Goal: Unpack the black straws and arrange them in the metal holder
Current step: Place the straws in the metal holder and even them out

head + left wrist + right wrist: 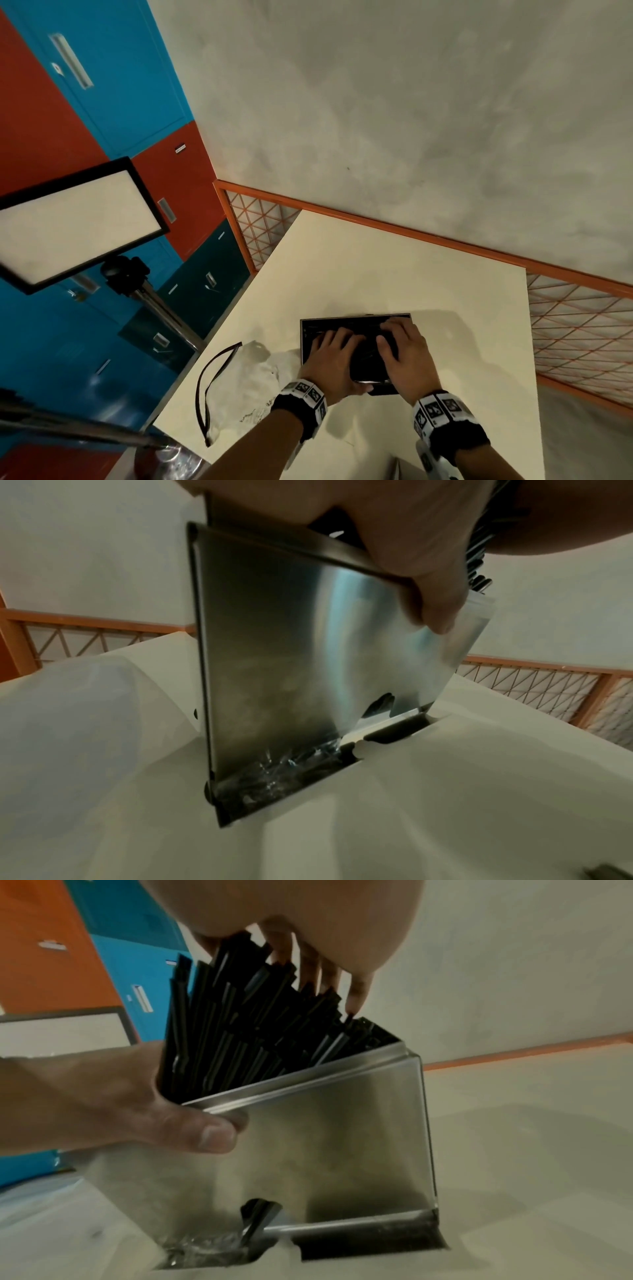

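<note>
The metal holder (305,337) stands upright on the white table (376,267), packed with black straws (368,365). My left hand (334,356) grips its near-left rim: the thumb (209,1133) presses on the outside of the front wall (342,1137), and the fingers reach over the straws. My right hand (400,346) lies over the top right, its fingers (356,993) straight and touching the uneven straw tips (246,1020). The left wrist view shows the shiny side wall (291,642), my thumb (435,596) over its edge and a few straws (477,550) behind.
A crumpled clear plastic bag (246,387) with a black strip (212,377) lies on the table to the left of the holder. A light panel on a stand (78,222) is off the table's left side. An orange mesh fence (582,329) borders the far and right edges.
</note>
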Demonstrator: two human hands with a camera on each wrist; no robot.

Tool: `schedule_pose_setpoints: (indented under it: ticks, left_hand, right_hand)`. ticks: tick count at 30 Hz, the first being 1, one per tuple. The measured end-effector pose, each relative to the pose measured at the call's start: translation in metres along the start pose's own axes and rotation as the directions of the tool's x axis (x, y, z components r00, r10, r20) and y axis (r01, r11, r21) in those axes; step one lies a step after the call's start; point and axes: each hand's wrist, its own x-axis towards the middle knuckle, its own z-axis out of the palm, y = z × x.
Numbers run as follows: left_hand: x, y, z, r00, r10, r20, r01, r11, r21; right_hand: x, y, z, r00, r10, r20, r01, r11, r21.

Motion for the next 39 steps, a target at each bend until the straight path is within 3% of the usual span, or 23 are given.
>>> schedule_pose_setpoints:
  ticks: [4, 7, 11, 14, 17, 20, 24, 30, 39]
  left_hand:
    - [-0.004, 0.001, 0.001, 1.000, 0.008, -0.016, -0.008, 1.000, 0.018]
    - [-0.005, 0.002, 0.003, 0.999, 0.020, -0.047, -0.018, 0.999, 0.035]
    - [-0.008, 0.004, 0.005, 0.999, 0.032, -0.042, -0.031, 0.999, 0.025]
    - [-0.010, 0.006, 0.003, 0.999, 0.021, -0.024, -0.021, 1.000, 0.006]
    - [-0.010, 0.006, 0.001, 1.000, 0.018, -0.015, -0.018, 1.000, 0.005]
    - [-0.012, 0.007, 0.001, 1.000, 0.021, -0.015, -0.021, 1.000, 0.002]
    - [-0.013, 0.006, 0.001, 0.999, 0.028, -0.025, -0.028, 1.000, 0.009]
    - [-0.014, 0.006, 0.005, 0.999, 0.037, -0.029, -0.037, 0.999, 0.024]
    - [-0.020, 0.008, 0.010, 0.996, 0.061, -0.058, -0.060, 0.998, 0.019]
  right_hand:
    - [-0.001, -0.006, -0.001, 0.986, 0.089, 0.139, -0.086, 0.996, -0.028]
    - [0.001, -0.009, -0.012, 0.964, 0.012, 0.265, 0.007, 0.998, -0.069]
    - [0.011, -0.019, -0.032, 0.895, 0.009, 0.445, 0.068, 0.985, -0.157]
    - [0.022, -0.033, -0.046, 0.928, 0.043, 0.371, 0.092, 0.936, -0.339]
    - [0.034, -0.040, -0.055, 0.953, 0.056, 0.298, 0.061, 0.927, -0.369]
    - [0.041, -0.038, -0.048, 0.900, 0.080, 0.429, 0.093, 0.925, -0.368]
    - [0.049, -0.016, -0.025, 0.776, 0.148, 0.613, 0.112, 0.924, -0.365]
    - [0.064, -0.011, -0.008, 0.639, 0.254, 0.726, 0.148, 0.886, -0.440]
    - [0.066, -0.003, 0.018, 0.659, 0.205, 0.723, 0.156, 0.904, -0.398]
